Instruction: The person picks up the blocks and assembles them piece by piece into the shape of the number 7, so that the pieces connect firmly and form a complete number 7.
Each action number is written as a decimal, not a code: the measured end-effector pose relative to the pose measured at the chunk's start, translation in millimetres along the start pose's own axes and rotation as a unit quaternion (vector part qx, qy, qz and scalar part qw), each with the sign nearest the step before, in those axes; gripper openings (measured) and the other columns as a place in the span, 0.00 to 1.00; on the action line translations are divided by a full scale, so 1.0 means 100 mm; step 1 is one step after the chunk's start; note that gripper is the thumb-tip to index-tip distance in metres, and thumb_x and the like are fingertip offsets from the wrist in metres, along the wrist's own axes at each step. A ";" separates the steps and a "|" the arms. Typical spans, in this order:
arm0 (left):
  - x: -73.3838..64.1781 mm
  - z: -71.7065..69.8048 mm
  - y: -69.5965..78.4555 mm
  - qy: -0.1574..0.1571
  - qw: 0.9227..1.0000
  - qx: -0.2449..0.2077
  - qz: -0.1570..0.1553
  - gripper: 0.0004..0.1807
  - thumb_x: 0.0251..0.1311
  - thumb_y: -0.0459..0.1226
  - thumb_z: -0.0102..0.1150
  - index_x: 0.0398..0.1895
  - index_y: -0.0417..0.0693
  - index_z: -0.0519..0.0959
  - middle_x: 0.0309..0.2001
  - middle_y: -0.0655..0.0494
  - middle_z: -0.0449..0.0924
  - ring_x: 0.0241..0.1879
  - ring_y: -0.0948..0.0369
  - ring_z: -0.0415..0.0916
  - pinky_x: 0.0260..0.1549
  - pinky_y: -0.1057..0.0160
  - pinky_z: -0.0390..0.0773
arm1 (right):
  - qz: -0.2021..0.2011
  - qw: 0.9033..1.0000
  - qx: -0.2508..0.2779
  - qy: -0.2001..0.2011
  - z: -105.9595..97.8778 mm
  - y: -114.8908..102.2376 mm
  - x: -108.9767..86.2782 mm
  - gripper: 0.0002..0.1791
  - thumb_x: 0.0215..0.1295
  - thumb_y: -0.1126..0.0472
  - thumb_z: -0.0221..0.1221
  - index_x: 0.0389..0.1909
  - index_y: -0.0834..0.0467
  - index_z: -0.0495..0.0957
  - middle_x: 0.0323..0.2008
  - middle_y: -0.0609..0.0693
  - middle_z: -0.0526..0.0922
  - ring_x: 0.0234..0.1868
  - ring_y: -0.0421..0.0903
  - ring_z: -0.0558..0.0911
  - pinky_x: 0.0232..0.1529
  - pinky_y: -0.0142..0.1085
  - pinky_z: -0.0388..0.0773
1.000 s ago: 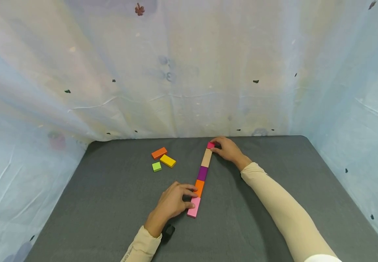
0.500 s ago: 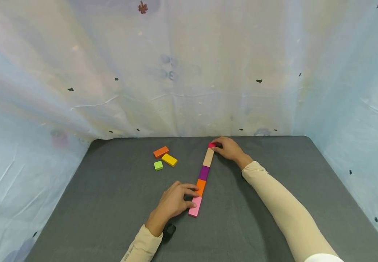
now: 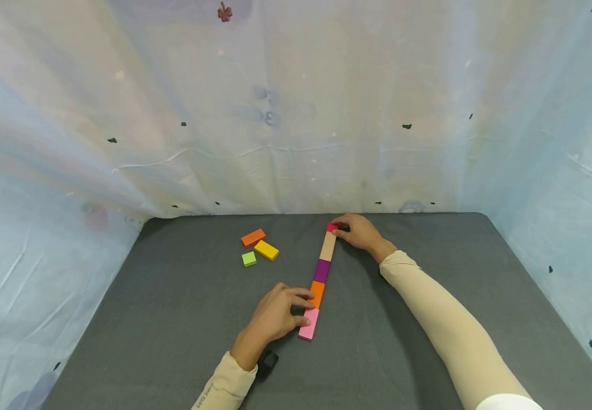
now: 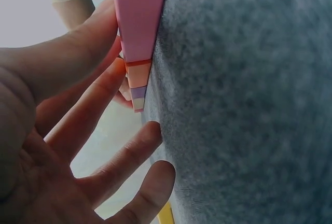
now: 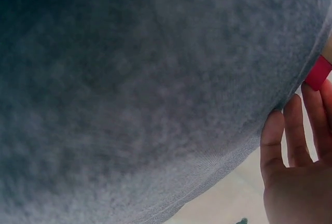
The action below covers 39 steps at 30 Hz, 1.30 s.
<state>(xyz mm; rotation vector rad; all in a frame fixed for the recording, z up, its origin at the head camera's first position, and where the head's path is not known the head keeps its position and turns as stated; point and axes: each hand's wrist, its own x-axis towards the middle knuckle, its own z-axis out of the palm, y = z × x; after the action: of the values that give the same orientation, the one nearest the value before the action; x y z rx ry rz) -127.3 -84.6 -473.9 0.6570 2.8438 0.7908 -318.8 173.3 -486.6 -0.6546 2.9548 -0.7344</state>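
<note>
Several flat coloured blocks lie end to end in a slanting row in the head view. From near to far they are a pink block point(image 3: 308, 332), an orange block point(image 3: 318, 291), a purple block point(image 3: 321, 271), a tan block point(image 3: 328, 247) and a small red block point(image 3: 331, 226). My left hand point(image 3: 274, 314) is at the row's near end, thumb against the pink block and loosely extended fingertips at the orange one. At the far end, my right hand point(image 3: 360, 234) pinches the red block between thumb and index finger. The right wrist view shows fingers at this red block point(image 5: 318, 72).
Left of the row lie a loose dark orange block point(image 3: 253, 238), a yellow block point(image 3: 266, 250) and a small green block point(image 3: 249, 259). The grey table point(image 3: 183, 319) ends at a pale curtain point(image 3: 296, 102) at the back and sides.
The near end of the row has shifted slightly right, together with my left hand. My right hand stays at the red block. The head view has also drifted slightly.
</note>
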 end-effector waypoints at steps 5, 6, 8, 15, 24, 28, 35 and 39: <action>0.00 0.02 0.02 -0.001 1.000 0.002 -0.010 0.16 0.49 0.44 0.77 0.44 0.62 0.89 0.56 0.75 0.81 0.50 0.65 0.71 0.49 0.58 0.75 | -0.001 1.000 -0.002 -0.002 -0.01 -0.01 -0.01 0.22 0.70 0.50 0.60 0.61 0.55 0.79 0.55 0.55 0.83 0.56 0.54 0.81 0.61 0.52 0.73; 0.00 0.02 0.02 -0.001 1.000 0.002 -0.012 0.16 0.49 0.44 0.77 0.44 0.62 0.89 0.56 0.75 0.81 0.50 0.65 0.71 0.49 0.57 0.75 | -0.001 1.000 -0.001 -0.003 -0.01 -0.01 -0.01 0.22 0.70 0.50 0.60 0.61 0.56 0.79 0.55 0.56 0.83 0.56 0.54 0.81 0.61 0.52 0.73; 0.00 0.03 0.02 0.000 1.000 0.003 -0.012 0.16 0.49 0.44 0.77 0.44 0.62 0.89 0.55 0.76 0.81 0.50 0.64 0.71 0.49 0.57 0.75 | -0.002 1.000 -0.001 -0.004 -0.02 -0.02 -0.01 0.23 0.70 0.50 0.60 0.61 0.56 0.79 0.55 0.56 0.83 0.56 0.55 0.81 0.61 0.52 0.73; 0.01 0.04 0.03 0.013 1.000 0.007 -0.010 0.16 0.48 0.44 0.77 0.43 0.63 0.89 0.55 0.76 0.81 0.48 0.65 0.71 0.47 0.58 0.74 | -0.003 1.000 0.001 -0.002 -0.02 -0.01 0.00 0.22 0.70 0.51 0.61 0.61 0.56 0.79 0.54 0.55 0.83 0.55 0.54 0.81 0.61 0.52 0.74; 0.00 0.05 0.04 0.012 1.000 0.004 -0.021 0.16 0.48 0.44 0.77 0.43 0.63 0.89 0.55 0.77 0.81 0.48 0.66 0.71 0.47 0.58 0.74 | -0.005 1.000 0.000 -0.009 -0.01 0.01 0.02 0.22 0.71 0.51 0.60 0.62 0.55 0.79 0.56 0.55 0.83 0.56 0.54 0.80 0.62 0.52 0.73; 0.00 0.05 0.04 0.011 1.000 0.002 -0.023 0.16 0.48 0.44 0.77 0.43 0.63 0.89 0.55 0.77 0.81 0.48 0.66 0.71 0.48 0.57 0.74 | 0.003 1.000 0.000 -0.012 -0.01 0.00 0.02 0.22 0.71 0.51 0.59 0.62 0.55 0.79 0.56 0.55 0.82 0.57 0.54 0.80 0.62 0.52 0.73; 0.00 0.05 0.04 0.009 1.000 0.002 -0.019 0.16 0.48 0.44 0.77 0.43 0.63 0.89 0.55 0.77 0.81 0.50 0.65 0.72 0.49 0.56 0.74 | 0.009 1.000 -0.002 -0.008 -0.02 -0.02 0.01 0.20 0.72 0.52 0.59 0.61 0.54 0.79 0.56 0.55 0.83 0.56 0.54 0.81 0.62 0.52 0.74; 0.00 0.05 0.03 0.010 1.000 0.005 -0.016 0.16 0.48 0.45 0.77 0.43 0.63 0.89 0.55 0.77 0.81 0.49 0.65 0.72 0.49 0.56 0.74 | 0.007 1.000 0.001 -0.005 -0.03 -0.03 0.00 0.20 0.72 0.53 0.58 0.61 0.55 0.79 0.56 0.56 0.83 0.56 0.54 0.81 0.61 0.52 0.74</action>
<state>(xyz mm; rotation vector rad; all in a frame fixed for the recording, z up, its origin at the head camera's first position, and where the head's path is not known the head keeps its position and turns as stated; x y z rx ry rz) -125.3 -79.9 -476.3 0.6070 2.8700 0.7829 -317.8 172.7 -483.0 -0.6342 2.9464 -0.7320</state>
